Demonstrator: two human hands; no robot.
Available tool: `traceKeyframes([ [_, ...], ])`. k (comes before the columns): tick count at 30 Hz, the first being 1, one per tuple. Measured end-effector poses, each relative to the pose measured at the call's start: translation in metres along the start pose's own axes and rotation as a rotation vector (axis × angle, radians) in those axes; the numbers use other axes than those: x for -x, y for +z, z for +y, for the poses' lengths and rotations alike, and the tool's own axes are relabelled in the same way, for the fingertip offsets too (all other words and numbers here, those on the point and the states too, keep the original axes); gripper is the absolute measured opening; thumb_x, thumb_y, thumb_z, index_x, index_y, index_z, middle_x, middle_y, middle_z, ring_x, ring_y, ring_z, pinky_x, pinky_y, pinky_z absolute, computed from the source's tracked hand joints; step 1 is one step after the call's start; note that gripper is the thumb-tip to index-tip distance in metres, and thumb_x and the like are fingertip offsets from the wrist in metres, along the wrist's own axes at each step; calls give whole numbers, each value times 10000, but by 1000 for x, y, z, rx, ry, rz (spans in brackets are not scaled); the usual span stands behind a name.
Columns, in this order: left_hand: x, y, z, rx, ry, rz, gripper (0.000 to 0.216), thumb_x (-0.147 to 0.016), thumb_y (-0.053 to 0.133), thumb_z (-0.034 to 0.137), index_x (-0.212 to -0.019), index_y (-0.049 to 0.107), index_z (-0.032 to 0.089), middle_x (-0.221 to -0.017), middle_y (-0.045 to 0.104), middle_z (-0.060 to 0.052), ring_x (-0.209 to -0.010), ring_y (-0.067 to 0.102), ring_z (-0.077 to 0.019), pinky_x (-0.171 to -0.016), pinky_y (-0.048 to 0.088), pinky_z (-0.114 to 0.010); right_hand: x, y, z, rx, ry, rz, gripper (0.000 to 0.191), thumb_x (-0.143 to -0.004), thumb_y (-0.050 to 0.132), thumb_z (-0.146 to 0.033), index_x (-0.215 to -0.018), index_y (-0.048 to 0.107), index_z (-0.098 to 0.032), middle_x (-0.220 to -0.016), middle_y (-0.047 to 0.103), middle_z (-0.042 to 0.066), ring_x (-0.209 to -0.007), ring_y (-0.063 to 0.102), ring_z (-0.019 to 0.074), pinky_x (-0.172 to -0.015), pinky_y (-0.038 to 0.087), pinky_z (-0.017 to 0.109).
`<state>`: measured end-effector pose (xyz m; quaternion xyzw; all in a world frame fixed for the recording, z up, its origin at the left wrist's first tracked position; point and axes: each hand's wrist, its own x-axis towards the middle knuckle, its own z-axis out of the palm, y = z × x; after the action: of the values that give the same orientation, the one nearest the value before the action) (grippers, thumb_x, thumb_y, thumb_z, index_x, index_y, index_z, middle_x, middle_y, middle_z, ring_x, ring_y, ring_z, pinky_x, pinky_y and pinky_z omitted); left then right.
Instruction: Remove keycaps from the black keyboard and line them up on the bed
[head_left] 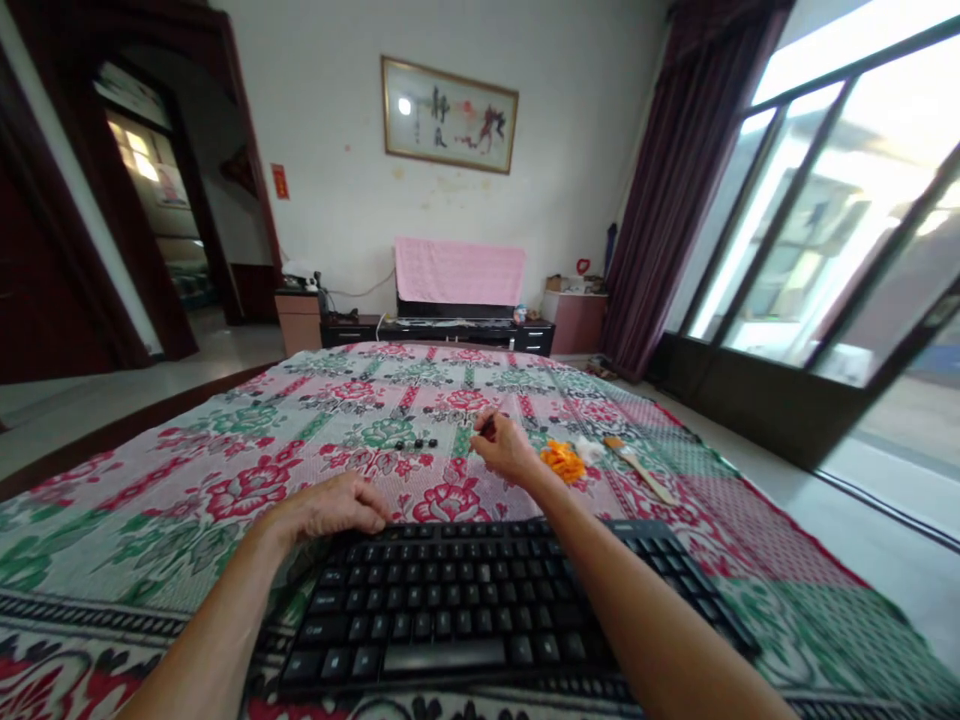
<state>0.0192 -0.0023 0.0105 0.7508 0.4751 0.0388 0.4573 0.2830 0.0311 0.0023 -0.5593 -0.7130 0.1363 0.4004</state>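
Note:
A black keyboard lies on the flowered cloth in front of me. My left hand rests at its far left corner, fingers curled over the edge and closed on it. Past the far edge of the keyboard, my right hand hovers near the cloth with thumb and fingers pinched together. Something small and dark shows between them, too hidden to name. To the left of that hand, three small black keycaps sit in a short row on the cloth. My right forearm crosses above the keyboard and hides some of its keys.
An orange crumpled cloth, a white fluffy wad and a wooden-handled brush lie right of my right hand. The patterned tablecloth covers the table. Beyond stand a low black cabinet and a pink-covered screen.

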Motion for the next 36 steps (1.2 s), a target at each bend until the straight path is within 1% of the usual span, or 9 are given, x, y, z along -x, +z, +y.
traceKeyframes([
  [4, 1, 1, 3, -19, 0, -19, 270, -607, 525, 295, -760, 715, 180, -673, 654, -5, -626, 549, -159, -581, 387, -231, 11, -17, 15, 45, 148, 78, 130, -640, 532, -174, -770, 544, -169, -625, 590, 9, -559, 531, 121, -538, 394, 222],
  [8, 1, 1, 6, -54, 6, -40, 283, -611, 515, 295, -775, 716, 181, -687, 650, -6, -645, 546, -161, -594, 383, -230, 17, -28, 34, 41, 269, 97, 131, -623, 529, -158, -752, 548, -162, -608, 594, 10, -552, 543, 126, -509, 390, 215],
  [15, 2, 1, 8, -79, 13, -26, 280, -614, 515, 288, -771, 715, 171, -682, 645, -6, -634, 529, -151, -587, 370, -220, 24, -51, 68, 43, 376, 152, 124, -626, 537, -160, -745, 569, -142, -537, 588, 2, -498, 543, 123, -455, 375, 200],
  [20, 1, 1, 7, -97, -13, -8, 276, -598, 519, 288, -755, 713, 171, -658, 638, 1, -591, 506, -137, -551, 354, -213, 18, -59, 69, 34, 405, 192, 134, -639, 535, -176, -759, 574, -131, -548, 595, 3, -510, 548, 112, -462, 374, 186],
  [23, 1, 1, 5, -68, 4, 5, 283, -602, 516, 277, -769, 711, 159, -650, 635, -2, -564, 488, -125, -529, 338, -209, 11, -42, 55, -4, 320, 159, 152, -637, 544, -186, -779, 570, -136, -575, 599, 5, -520, 546, 110, -482, 382, 193],
  [27, 2, -2, -1, -55, 40, 38, 290, -611, 512, 271, -780, 710, 142, -635, 630, -3, -559, 486, -121, -531, 337, -209, 1, -1, 26, -96, 153, 64, 151, -633, 555, -183, -781, 561, -153, -583, 582, -9, -524, 525, 100, -517, 388, 202],
  [29, 2, -5, -3, -62, 40, 55, 292, -611, 509, 269, -778, 710, 138, -626, 628, 1, -560, 489, -121, -533, 339, -207, -5, 20, 15, -146, 64, 58, 143, -622, 565, -175, -764, 557, -157, -589, 568, -16, -544, 517, 100, -540, 392, 206],
  [33, 4, -10, -8, -56, -4, 79, 299, -606, 512, 280, -789, 709, 150, -652, 641, 4, -593, 512, -126, -552, 361, -204, -18, 53, 3, -225, -3, 85, 163, -625, 544, -169, -787, 545, -155, -566, 536, -35, -525, 500, 96, -535, 382, 210],
  [36, 3, -11, -11, -61, -25, 122, 298, -596, 522, 292, -788, 708, 161, -683, 653, 3, -616, 527, -129, -559, 371, -201, -26, 68, 2, -226, 4, 95, 155, -628, 532, -175, -781, 545, -158, -572, 546, -33, -528, 506, 98, -543, 382, 215],
])
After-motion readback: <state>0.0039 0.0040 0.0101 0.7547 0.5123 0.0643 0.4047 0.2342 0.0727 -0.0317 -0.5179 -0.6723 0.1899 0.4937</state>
